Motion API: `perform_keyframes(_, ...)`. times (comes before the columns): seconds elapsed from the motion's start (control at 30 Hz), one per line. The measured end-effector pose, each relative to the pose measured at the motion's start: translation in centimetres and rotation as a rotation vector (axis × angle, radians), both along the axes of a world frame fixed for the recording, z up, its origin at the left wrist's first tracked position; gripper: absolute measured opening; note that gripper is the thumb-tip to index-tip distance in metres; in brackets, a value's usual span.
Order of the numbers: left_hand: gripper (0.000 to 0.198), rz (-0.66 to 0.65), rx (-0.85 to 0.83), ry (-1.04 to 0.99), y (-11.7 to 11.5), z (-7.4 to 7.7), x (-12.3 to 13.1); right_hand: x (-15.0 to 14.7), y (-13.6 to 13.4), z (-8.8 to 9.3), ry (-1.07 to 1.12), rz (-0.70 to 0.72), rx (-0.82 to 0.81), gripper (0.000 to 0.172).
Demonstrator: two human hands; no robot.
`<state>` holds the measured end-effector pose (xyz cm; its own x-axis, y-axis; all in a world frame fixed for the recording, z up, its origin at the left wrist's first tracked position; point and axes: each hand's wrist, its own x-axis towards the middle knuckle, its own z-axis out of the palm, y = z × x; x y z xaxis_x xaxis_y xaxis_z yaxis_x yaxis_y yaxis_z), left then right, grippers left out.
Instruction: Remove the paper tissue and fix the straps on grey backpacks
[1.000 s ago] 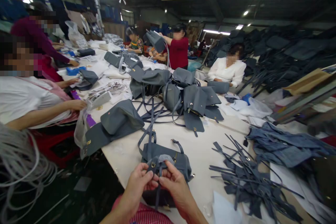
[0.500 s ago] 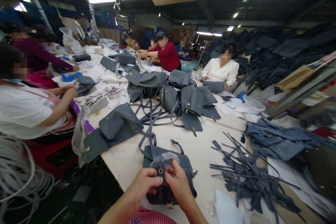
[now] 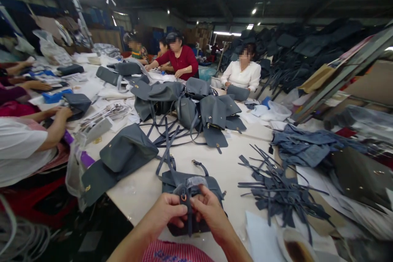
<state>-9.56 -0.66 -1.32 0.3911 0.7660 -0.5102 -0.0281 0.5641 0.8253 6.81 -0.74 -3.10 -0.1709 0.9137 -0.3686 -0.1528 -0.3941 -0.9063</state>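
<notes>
Close in front of me a dark grey-blue bag lies on the table, with loose shoulder straps at its far side. My left hand is closed, thumb and fingers pinching a short strap tab with a gold-coloured ring or buckle. From the right, my right hand pinches at the same tab, its fingertips partly hidden. A narrow strap end hangs down between the hands. Clear plastic wraps a curved piece just beyond my fingers.
Loose strap pieces are heaped on the right, near a cup of brown liquid. Another bag lies left, with more bags piled beyond. Denim cloth is at right. Co-workers sit around the table, one in white.
The view has swung right, so the scene sits further left and a cup has entered at lower right. Both hands stay at the tab; a narrow strap end now shows between them.
</notes>
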Motion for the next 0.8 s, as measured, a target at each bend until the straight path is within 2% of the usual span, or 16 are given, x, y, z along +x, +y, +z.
perform_keyframes(0.1, 0.037, -0.022, -0.041, -0.045, -0.1, -0.3, -0.2, -0.2, 0.2, 0.3, 0.013, -0.020, -0.008, 0.067)
perform_keyframes(0.23, 0.036, -0.026, -0.018, 0.033, -0.4, -0.6, 0.1, -0.3, 0.1, 0.0, 0.014, -0.022, 0.029, 0.059)
perform_keyframes(0.47, 0.028, -0.084, -0.006, 0.087, -0.4, -0.2, 0.4, 0.3, -0.6, -0.1, 0.040, 0.106, -0.002, 0.050)
perform_keyframes(0.67, 0.028, -0.002, 0.069, 0.153, -0.5, -1.2, 0.2, 0.5, -0.5, -0.6, -0.016, 0.094, -0.009, 0.056)
perform_keyframes(0.8, 0.028, -0.007, 0.137, 0.180, -0.2, -1.1, 0.3, 0.7, -0.9, -0.2, 0.129, 0.108, -0.040, 0.047)
